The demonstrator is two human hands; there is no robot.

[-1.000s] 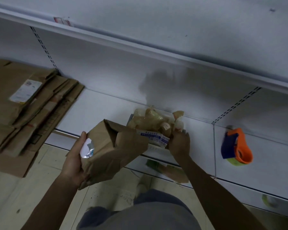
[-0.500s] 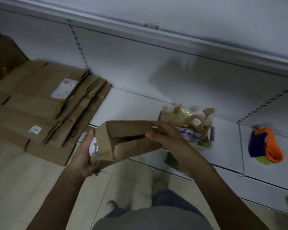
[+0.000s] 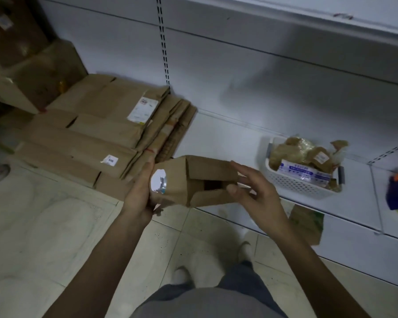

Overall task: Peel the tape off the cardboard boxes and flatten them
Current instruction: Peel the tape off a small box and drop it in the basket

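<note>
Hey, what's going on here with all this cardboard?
A person is breaking down a small box: the left hand grips its labelled end while the right hand touches its open flaps. It is not yet flat. Flattened boxes lie stacked to the left; a basket of wadded tape sits on the shelf.

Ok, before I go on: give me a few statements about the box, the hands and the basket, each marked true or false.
1. The left hand holds the small cardboard box. True.
2. The box is already flattened. False: it is hollow, with its open end facing the right hand, whose fingers are spread.
3. The white basket is empty. False: it holds crumpled brown tape.
4. Flattened cardboard lies stacked to the left of the box. True.
</note>
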